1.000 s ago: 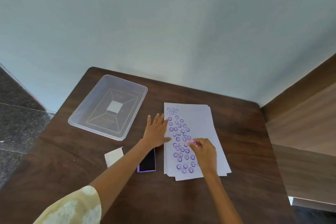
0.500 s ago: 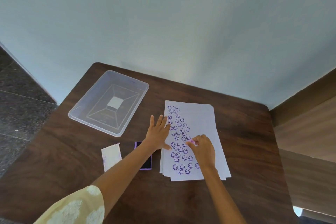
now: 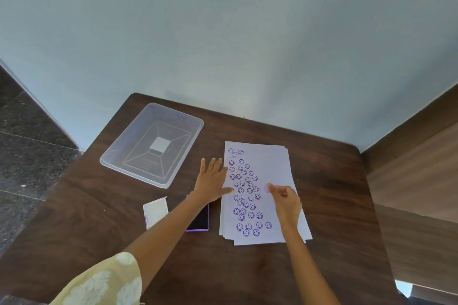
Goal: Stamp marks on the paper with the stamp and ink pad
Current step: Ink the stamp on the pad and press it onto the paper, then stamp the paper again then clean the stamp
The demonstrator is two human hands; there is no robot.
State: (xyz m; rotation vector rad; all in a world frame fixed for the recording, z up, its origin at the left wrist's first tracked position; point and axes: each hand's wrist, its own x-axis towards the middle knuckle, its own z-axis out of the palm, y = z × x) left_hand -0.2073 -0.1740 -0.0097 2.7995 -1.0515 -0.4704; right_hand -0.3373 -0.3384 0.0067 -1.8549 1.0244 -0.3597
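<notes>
A stack of white paper [image 3: 270, 161] lies on the dark wooden table [image 3: 334, 205], its top sheet covered with several purple smiley marks down the left half. My right hand [image 3: 286, 202] pinches a small pink stamp [image 3: 267, 188] just right of the marks, over a bare part of the sheet. My left hand [image 3: 212, 181] lies flat with fingers spread on the table, its thumb on the paper's left edge. The purple-framed ink pad [image 3: 199, 220] sits left of the paper, partly hidden under my left forearm.
A clear plastic tray [image 3: 124, 158] lies at the table's back left. A small white card [image 3: 156, 212] sits left of the ink pad. A pale wall runs behind the table, and a wooden panel stands to the right.
My right hand has shifted the stamp to the right, off the column of marks. The left hand has stayed flat at the paper's edge. The camera view has moved slightly.
</notes>
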